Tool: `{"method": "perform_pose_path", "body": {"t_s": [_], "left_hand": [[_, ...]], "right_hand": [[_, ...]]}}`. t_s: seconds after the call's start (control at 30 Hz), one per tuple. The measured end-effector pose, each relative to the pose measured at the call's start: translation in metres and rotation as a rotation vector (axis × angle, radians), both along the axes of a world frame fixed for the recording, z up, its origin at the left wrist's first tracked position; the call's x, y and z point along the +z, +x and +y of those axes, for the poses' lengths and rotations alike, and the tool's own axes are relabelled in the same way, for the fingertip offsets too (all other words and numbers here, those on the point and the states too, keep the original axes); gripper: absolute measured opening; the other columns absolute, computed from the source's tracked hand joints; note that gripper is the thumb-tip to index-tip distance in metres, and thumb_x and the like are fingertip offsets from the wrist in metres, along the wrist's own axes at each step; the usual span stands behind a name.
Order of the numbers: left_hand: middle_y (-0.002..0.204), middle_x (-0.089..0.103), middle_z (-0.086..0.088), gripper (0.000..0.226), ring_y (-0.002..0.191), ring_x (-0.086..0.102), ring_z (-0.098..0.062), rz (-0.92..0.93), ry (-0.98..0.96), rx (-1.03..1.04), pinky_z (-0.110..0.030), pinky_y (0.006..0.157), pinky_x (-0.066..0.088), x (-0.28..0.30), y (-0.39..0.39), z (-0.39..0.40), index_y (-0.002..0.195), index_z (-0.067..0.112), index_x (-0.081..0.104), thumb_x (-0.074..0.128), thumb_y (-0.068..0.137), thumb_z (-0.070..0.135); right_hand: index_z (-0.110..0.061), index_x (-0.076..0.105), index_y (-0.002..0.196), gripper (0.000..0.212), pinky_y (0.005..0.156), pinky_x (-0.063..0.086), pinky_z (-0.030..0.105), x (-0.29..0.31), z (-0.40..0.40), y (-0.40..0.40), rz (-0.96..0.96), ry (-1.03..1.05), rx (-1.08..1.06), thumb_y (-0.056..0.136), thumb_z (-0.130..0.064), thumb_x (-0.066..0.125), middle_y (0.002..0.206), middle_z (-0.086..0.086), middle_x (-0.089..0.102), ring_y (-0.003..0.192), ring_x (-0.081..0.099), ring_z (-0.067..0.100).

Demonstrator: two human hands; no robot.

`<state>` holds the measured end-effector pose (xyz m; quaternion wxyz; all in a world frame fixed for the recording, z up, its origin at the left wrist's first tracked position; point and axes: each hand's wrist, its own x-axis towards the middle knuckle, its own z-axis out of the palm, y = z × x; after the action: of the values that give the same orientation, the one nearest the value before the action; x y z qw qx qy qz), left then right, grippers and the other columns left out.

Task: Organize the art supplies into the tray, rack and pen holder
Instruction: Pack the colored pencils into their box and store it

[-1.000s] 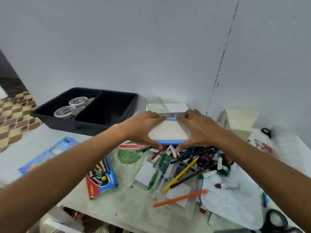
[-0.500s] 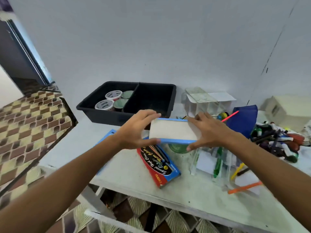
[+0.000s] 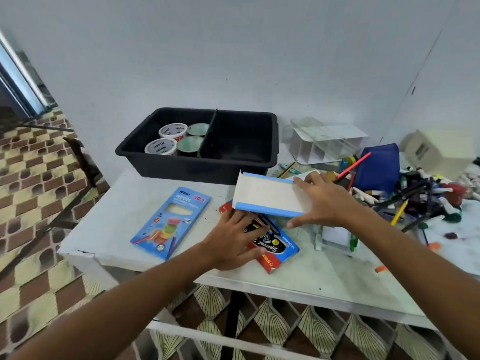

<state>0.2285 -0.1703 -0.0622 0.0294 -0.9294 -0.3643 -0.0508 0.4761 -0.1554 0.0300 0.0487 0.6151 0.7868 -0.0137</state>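
Note:
My right hand (image 3: 322,203) grips a white box with blue edges (image 3: 262,194) by its right end, holding it above the table in front of the black tray (image 3: 197,165). My left hand (image 3: 231,240) lies flat with spread fingers on a red and black pencil box (image 3: 275,245). A blue Ninso neon pencil box (image 3: 171,222) lies to the left. The tray's left compartment holds several tape rolls (image 3: 166,145); its right compartment is bare.
A clear rack (image 3: 324,144) stands behind right of the tray. A blue pouch (image 3: 376,167), a heap of pens and markers (image 3: 420,193) and a beige box (image 3: 428,152) fill the right side. The table's front edge (image 3: 285,287) is close to me.
My left hand has let go of the white box and dropped onto the red and black pencil box. My right hand alone now holds the white box. The view shifted left.

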Motion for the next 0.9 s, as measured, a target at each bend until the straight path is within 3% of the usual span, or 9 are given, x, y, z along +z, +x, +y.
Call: {"method": "perform_pose_path", "body": {"t_s": [0.17, 0.27, 0.37, 0.43, 0.5, 0.57, 0.7, 0.77, 0.9], "left_hand": [[0.146, 0.042, -0.009, 0.065, 0.138, 0.031, -0.029, -0.055, -0.104, -0.007, -0.049, 0.11, 0.027, 0.001, -0.035, 0.008, 0.136, 0.026, 0.05, 0.02, 0.093, 0.065], [0.148, 0.04, -0.005, 0.08, 0.141, 0.026, -0.024, -0.095, -0.2, 0.06, -0.051, 0.116, 0.022, 0.004, -0.057, 0.011, 0.132, 0.022, 0.051, 0.014, 0.086, 0.077], [0.158, 0.022, 0.0, 0.095, 0.148, 0.004, -0.026, -0.049, -0.27, 0.178, -0.054, 0.119, 0.006, 0.006, -0.077, 0.014, 0.143, 0.021, 0.036, 0.012, 0.077, 0.085], [0.16, 0.009, 0.003, 0.106, 0.147, -0.005, -0.027, -0.003, -0.3, 0.226, -0.055, 0.118, 0.001, 0.006, -0.089, 0.016, 0.149, 0.022, 0.025, 0.008, 0.069, 0.09], [0.161, 0.002, 0.004, 0.11, 0.147, -0.009, -0.027, 0.023, -0.307, 0.248, -0.055, 0.116, 0.0, 0.007, -0.102, 0.02, 0.15, 0.024, 0.019, 0.003, 0.065, 0.093], [0.161, 0.001, 0.005, 0.11, 0.147, -0.012, -0.025, 0.029, -0.311, 0.256, -0.055, 0.116, 0.0, 0.006, -0.116, 0.025, 0.152, 0.028, 0.014, 0.002, 0.064, 0.094], [0.158, -0.003, 0.012, 0.106, 0.146, -0.014, -0.02, 0.052, -0.356, 0.268, -0.054, 0.116, -0.002, 0.011, -0.138, 0.037, 0.151, 0.033, 0.014, 0.01, 0.065, 0.094], [0.16, -0.001, 0.009, 0.096, 0.147, -0.012, -0.019, 0.05, -0.374, 0.281, -0.053, 0.116, -0.001, 0.016, -0.142, 0.039, 0.151, 0.033, 0.017, 0.019, 0.069, 0.084], [0.159, 0.017, -0.001, 0.076, 0.148, 0.004, -0.019, -0.184, -0.258, 0.234, -0.051, 0.118, 0.014, 0.021, -0.124, 0.031, 0.147, 0.025, 0.031, 0.024, 0.082, 0.063]], "right_hand": [[-0.02, 0.017, 0.151, 0.121, 0.096, 0.039, 0.038, -0.003, -0.007, -0.006, 0.028, 0.02, -0.013, 0.057, -0.087, 0.055, 0.137, 0.005, 0.033, 0.128, 0.031, 0.023], [-0.02, 0.015, 0.152, 0.123, 0.098, 0.038, 0.038, -0.008, -0.011, -0.013, 0.042, 0.011, -0.009, 0.057, -0.087, 0.054, 0.138, 0.005, 0.032, 0.13, 0.029, 0.023], [-0.021, 0.019, 0.15, 0.13, 0.101, 0.035, 0.037, -0.016, -0.018, -0.022, 0.032, 0.006, 0.025, 0.048, -0.096, 0.047, 0.136, 0.006, 0.035, 0.128, 0.031, 0.024], [-0.021, 0.021, 0.149, 0.134, 0.102, 0.035, 0.036, -0.023, -0.022, -0.029, 0.0, 0.003, 0.068, 0.041, -0.1, 0.032, 0.134, 0.006, 0.037, 0.125, 0.034, 0.025], [-0.021, 0.02, 0.149, 0.132, 0.103, 0.034, 0.037, -0.029, -0.029, -0.037, -0.015, -0.014, 0.106, 0.044, -0.1, 0.036, 0.134, 0.006, 0.036, 0.123, 0.035, 0.025], [-0.019, 0.018, 0.15, 0.128, 0.104, 0.034, 0.038, -0.033, -0.036, -0.044, -0.006, -0.037, 0.125, 0.052, -0.095, 0.046, 0.136, 0.006, 0.034, 0.126, 0.033, 0.025], [-0.016, 0.016, 0.15, 0.125, 0.106, 0.032, 0.038, -0.038, -0.047, -0.056, -0.019, -0.063, 0.142, 0.057, -0.092, 0.048, 0.139, 0.007, 0.033, 0.128, 0.032, 0.025], [-0.015, 0.016, 0.151, 0.126, 0.106, 0.031, 0.038, -0.042, -0.049, -0.059, -0.037, -0.056, 0.137, 0.057, -0.092, 0.048, 0.14, 0.008, 0.033, 0.128, 0.033, 0.026], [-0.013, 0.017, 0.15, 0.126, 0.107, 0.029, 0.04, -0.051, -0.046, -0.061, -0.043, -0.051, 0.119, 0.057, -0.093, 0.048, 0.139, 0.009, 0.034, 0.127, 0.033, 0.027]]}}
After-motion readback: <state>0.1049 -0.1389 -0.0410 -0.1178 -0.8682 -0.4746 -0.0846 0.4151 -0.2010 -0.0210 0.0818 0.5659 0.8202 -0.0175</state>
